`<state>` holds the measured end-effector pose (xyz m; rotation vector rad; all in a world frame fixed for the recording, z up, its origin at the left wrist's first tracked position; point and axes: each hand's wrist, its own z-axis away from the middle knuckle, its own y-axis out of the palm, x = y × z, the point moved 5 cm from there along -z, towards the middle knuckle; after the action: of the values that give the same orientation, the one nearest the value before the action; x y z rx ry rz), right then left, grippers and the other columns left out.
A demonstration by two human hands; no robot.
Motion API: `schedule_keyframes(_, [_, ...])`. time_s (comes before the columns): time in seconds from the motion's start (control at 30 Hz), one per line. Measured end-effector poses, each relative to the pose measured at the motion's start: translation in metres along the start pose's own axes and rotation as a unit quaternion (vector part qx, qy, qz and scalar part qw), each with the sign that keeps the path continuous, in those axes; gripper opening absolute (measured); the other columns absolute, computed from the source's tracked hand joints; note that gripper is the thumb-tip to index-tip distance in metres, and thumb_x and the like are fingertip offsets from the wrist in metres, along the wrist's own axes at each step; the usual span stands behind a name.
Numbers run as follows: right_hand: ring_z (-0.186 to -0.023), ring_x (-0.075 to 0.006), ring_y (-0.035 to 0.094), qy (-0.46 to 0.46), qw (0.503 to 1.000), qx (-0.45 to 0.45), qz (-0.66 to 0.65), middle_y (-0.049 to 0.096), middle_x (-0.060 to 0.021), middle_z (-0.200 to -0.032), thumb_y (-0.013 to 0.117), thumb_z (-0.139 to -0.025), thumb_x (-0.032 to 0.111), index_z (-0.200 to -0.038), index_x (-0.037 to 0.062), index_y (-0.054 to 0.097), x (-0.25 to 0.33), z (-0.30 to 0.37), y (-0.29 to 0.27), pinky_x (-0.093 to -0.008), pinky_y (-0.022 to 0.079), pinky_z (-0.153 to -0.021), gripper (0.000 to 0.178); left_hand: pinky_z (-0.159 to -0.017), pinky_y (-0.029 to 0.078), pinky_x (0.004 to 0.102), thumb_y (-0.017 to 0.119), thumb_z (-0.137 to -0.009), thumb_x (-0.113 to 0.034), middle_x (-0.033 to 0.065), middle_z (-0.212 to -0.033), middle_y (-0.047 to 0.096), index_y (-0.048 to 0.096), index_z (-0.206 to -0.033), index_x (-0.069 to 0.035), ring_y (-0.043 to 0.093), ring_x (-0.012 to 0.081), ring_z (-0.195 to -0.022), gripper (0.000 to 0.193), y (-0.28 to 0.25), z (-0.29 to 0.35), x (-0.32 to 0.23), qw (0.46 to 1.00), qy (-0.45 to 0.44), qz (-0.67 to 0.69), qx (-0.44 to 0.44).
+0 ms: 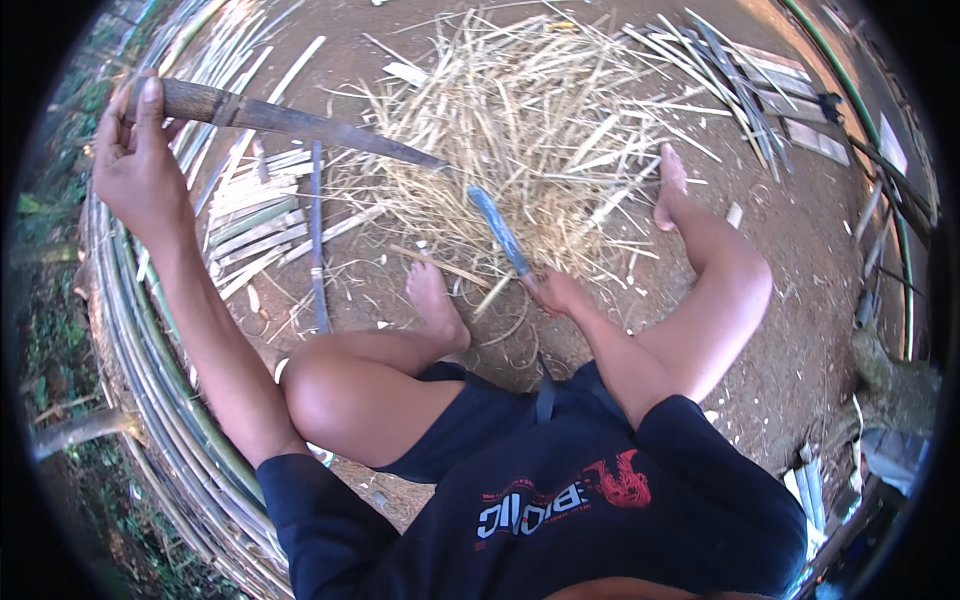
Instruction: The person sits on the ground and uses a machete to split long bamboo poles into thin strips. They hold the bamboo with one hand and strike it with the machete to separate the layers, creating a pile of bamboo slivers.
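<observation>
My left hand (145,165), raised at the upper left, is closed around the near end of a long dark bamboo strip (290,122). The strip has a ring-like node near my fingers and points right and slightly down, over a heap of pale shavings (480,120). My right hand (556,294), low in front of me between my legs, is wrapped around the handle of a knife (497,230). Its bluish, shiny blade angles up and left, its tip just below the strip's far end. Whether the two touch I cannot tell.
Split bamboo pieces (255,225) lie in a stack at the left, a single dark strip (318,235) beside them. Long bamboo poles (150,340) curve along the left edge. More slats (790,95) lie at the upper right. My bare feet flank the heap's near edge.
</observation>
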<state>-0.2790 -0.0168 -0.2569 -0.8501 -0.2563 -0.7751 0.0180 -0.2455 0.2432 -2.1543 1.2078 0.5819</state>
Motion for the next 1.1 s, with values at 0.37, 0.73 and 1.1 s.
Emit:
schedule_keyframes(0.37, [-0.102,-0.0397,0.064,-0.008,0.998,-0.031,0.059,0.066,-0.0244,-0.107,0.065,-0.082,0.033,-0.112,-0.0006,0.057,-0.006,-0.029,0.034,-0.0464,0.051,-0.089,0.046,-0.063,0.053,0.0222,0.065,-0.095,-0.016,0.0039,-0.087,0.068,0.069,-0.114,0.0,0.061,0.0054,-0.074,0.025,0.005,0.001,-0.001,1.0,-0.018,0.016,-0.019])
schedule_keyframes(0.73, [-0.104,-0.0399,0.064,0.0,0.999,0.038,-0.002,0.066,-0.0261,-0.11,0.069,-0.077,0.037,-0.118,-0.0022,0.058,0.014,-0.006,0.009,-0.0453,0.051,-0.091,0.058,-0.069,0.053,0.0234,0.059,-0.098,-0.009,0.0027,-0.097,0.063,0.061,-0.131,-0.006,0.058,0.0065,-0.081,0.033,0.017,0.018,-0.032,0.996,-0.021,0.08,0.042])
schedule_keyframes(1.1, [-0.041,-0.0128,0.049,-0.001,0.9,0.087,-0.427,0.052,-0.0044,-0.06,0.057,-0.091,0.023,-0.089,0.0019,0.051,0.075,0.047,-0.043,-0.0304,0.042,-0.04,0.022,-0.07,0.051,0.0232,0.06,-0.097,-0.008,0.005,-0.09,0.063,0.058,-0.122,0.005,0.059,0.0083,-0.079,0.028,0.018,0.023,-0.045,0.99,0.007,0.14,0.006])
